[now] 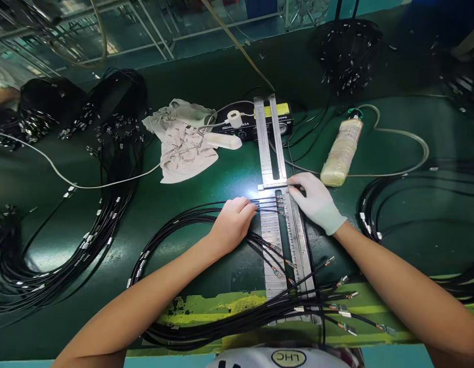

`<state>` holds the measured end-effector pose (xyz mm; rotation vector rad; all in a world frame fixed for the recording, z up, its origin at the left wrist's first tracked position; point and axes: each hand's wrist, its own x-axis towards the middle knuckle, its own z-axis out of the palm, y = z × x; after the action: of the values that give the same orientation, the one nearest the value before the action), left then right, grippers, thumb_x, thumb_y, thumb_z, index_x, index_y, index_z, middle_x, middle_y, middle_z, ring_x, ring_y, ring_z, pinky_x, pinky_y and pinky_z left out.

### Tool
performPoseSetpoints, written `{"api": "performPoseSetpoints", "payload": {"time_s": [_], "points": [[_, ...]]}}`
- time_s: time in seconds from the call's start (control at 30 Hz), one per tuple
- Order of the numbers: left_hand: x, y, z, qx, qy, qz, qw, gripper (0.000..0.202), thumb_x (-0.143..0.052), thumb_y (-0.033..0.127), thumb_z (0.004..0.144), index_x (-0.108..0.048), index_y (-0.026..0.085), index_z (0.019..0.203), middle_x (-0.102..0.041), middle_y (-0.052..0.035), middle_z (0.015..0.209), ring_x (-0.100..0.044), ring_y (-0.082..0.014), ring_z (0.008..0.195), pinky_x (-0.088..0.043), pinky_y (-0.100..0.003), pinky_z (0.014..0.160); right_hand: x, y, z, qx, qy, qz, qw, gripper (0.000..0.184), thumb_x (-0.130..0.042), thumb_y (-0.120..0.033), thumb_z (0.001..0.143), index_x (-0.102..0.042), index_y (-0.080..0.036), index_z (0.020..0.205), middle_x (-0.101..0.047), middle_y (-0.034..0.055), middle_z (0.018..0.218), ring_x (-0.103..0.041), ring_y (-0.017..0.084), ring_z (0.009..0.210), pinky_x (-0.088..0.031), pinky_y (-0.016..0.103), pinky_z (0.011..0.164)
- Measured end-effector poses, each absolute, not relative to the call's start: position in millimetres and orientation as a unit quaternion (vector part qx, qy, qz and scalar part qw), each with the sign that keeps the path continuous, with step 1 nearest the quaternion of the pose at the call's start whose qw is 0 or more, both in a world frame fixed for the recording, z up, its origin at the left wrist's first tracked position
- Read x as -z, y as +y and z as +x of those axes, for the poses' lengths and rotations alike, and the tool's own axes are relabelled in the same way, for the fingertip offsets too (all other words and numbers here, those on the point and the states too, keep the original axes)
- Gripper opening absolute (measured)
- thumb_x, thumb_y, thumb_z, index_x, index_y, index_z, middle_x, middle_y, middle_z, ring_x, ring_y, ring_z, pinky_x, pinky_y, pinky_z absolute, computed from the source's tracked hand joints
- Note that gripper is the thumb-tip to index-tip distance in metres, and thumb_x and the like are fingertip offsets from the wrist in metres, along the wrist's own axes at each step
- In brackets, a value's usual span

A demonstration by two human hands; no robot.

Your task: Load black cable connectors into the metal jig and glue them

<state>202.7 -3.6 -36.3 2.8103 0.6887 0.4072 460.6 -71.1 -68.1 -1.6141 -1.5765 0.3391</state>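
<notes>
My bare left hand point(233, 225) is closed around several thin black cables point(190, 210). Their ends, fitted with small connectors, lie in the slots of a long metal fixture point(273, 240); more cable ends fan out below the hand. My right hand point(315, 202), in a white glove, is closed at the fixture's right edge, its thumb and fingertips pinched beside the crossbar of a raised metal frame point(264, 148). What sits between those fingertips is too small to make out. A larger bundle of black cables point(237, 319) with metal-tipped ends crosses the lower part of the fixture.
A black control box point(246, 134) stands behind the frame. Left of it lies a crumpled white cloth point(188, 158) with a white handheld piece point(223, 141). A wrapped bottle point(342, 152) lies at the right. Cable bundles point(83, 245) cover the left side, and others hang at the back.
</notes>
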Motion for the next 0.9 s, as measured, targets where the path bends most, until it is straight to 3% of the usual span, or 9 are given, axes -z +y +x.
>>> {"api": "performPoseSetpoints", "payload": {"time_s": [0.1,0.43,0.63,0.9], "points": [[40,-5,211,-0.148,0.199,0.964,0.094,0.02,-0.046,0.023,0.101,-0.057,0.017,0.116,-0.065,-0.0093,0.107,-0.058,-0.0217,0.099,-0.044,-0.035,0.082,68,-71,460,-0.133,-0.627,-0.644,0.418,0.017,-0.055,-0.022,0.093,-0.064,-0.024,0.107,-0.066,0.0056,0.108,-0.06,0.025,0.106,-0.049,0.045,0.097],[45,3,207,-0.182,0.17,0.965,0.084,0.015,-0.046,0.021,0.101,-0.06,0.016,0.104,-0.061,-0.0071,0.095,-0.058,-0.0163,0.083,-0.046,-0.027,0.072,66,-71,460,-0.135,-0.626,-0.649,0.412,0.017,-0.056,-0.02,0.093,-0.064,-0.024,0.108,-0.065,0.0054,0.109,-0.06,0.024,0.107,-0.048,0.043,0.098],[39,20,205,-0.103,0.113,0.98,0.127,0.022,-0.043,0.026,0.103,-0.062,0.016,0.109,-0.058,-0.0038,0.085,-0.054,-0.0143,0.072,-0.043,-0.026,0.064,64,-70,459,-0.138,-0.623,-0.653,0.407,0.018,-0.056,-0.019,0.093,-0.065,-0.023,0.108,-0.065,0.0058,0.109,-0.06,0.024,0.107,-0.048,0.042,0.098],[28,37,212,-0.04,0.09,0.965,0.242,0.032,-0.038,0.029,0.104,-0.065,0.017,0.116,-0.066,-0.0049,0.091,-0.062,-0.0137,0.076,-0.046,-0.023,0.067,63,-69,458,-0.138,-0.621,-0.656,0.406,0.018,-0.056,-0.018,0.093,-0.065,-0.023,0.108,-0.065,0.0053,0.109,-0.06,0.023,0.107,-0.048,0.04,0.098]]}}
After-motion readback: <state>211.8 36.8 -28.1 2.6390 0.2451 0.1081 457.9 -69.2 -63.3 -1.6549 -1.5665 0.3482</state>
